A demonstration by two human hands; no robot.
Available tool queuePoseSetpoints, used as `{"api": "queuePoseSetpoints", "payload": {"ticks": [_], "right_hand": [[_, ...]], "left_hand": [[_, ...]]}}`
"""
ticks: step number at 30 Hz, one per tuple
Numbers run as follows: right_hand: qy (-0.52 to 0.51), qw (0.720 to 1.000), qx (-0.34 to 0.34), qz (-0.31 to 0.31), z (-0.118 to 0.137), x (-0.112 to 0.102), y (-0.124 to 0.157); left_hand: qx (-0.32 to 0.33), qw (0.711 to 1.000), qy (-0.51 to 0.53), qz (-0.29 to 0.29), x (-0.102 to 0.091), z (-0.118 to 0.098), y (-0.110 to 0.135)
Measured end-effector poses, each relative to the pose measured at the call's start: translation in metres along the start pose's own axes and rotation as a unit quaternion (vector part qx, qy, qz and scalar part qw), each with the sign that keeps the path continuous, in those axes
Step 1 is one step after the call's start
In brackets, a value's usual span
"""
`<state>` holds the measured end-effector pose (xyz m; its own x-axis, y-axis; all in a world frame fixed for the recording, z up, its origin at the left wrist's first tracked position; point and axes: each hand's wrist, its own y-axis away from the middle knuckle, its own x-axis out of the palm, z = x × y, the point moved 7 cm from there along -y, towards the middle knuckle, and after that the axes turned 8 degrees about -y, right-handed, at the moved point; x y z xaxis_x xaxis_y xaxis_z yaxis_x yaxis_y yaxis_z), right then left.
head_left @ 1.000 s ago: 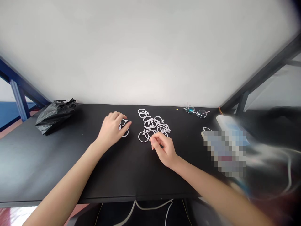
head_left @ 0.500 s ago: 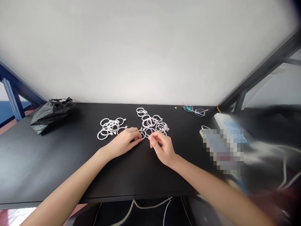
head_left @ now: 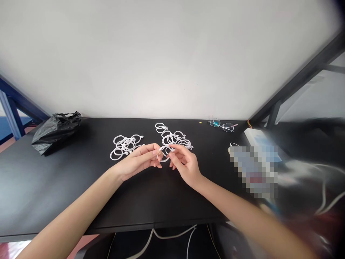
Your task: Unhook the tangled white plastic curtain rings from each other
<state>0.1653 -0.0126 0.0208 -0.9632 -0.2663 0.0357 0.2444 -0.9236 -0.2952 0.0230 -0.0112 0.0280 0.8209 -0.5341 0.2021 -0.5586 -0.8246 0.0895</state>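
Note:
Two heaps of white plastic rings lie on a black table [head_left: 54,187]. The left heap [head_left: 124,145] sits beyond my left hand, and the larger middle heap [head_left: 172,137] lies just behind both hands. My left hand [head_left: 140,160] and my right hand [head_left: 183,162] meet in front of the middle heap. Together they pinch one white ring [head_left: 165,154], held just above the table between their fingertips.
A crumpled black plastic bag [head_left: 55,130] rests at the far left of the table. A pair of glasses [head_left: 223,126] lies at the back right by the wall. White cables [head_left: 172,237] hang below the front edge. A blurred object [head_left: 253,169] sits on the right.
My left hand left the left heap and moved right to the middle heap. Both hands now hold one ring lifted slightly off the table.

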Motion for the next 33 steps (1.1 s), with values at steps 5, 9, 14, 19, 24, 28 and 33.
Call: {"api": "queuePoseSetpoints", "payload": {"ticks": [5, 9, 14, 19, 24, 28, 33], "right_hand": [[0.017, 0.998, -0.055, -0.019, 0.007, -0.001, 0.002], [0.058, 0.993, -0.104, -0.018, 0.012, -0.003, 0.002], [0.125, 0.982, -0.14, 0.018, 0.021, 0.004, 0.005], [0.168, 0.971, -0.157, 0.069, 0.024, 0.015, 0.01], [0.205, 0.953, -0.194, 0.108, 0.023, 0.021, 0.013], [0.224, 0.943, -0.214, 0.119, 0.024, 0.023, 0.014], [0.234, 0.937, -0.238, 0.105, 0.025, 0.023, 0.016]], "left_hand": [[-0.018, 0.996, 0.071, -0.056, -0.006, 0.007, -0.003], [0.007, 0.994, -0.015, -0.106, -0.012, 0.005, -0.003], [0.121, 0.923, -0.332, -0.155, 0.002, -0.008, 0.005], [0.176, 0.868, -0.431, -0.171, 0.016, -0.009, 0.012], [0.191, 0.863, -0.425, -0.196, 0.014, -0.01, 0.013], [0.203, 0.867, -0.405, -0.206, 0.015, -0.008, 0.015], [0.202, 0.873, -0.391, -0.211, 0.014, -0.003, 0.016]]}}
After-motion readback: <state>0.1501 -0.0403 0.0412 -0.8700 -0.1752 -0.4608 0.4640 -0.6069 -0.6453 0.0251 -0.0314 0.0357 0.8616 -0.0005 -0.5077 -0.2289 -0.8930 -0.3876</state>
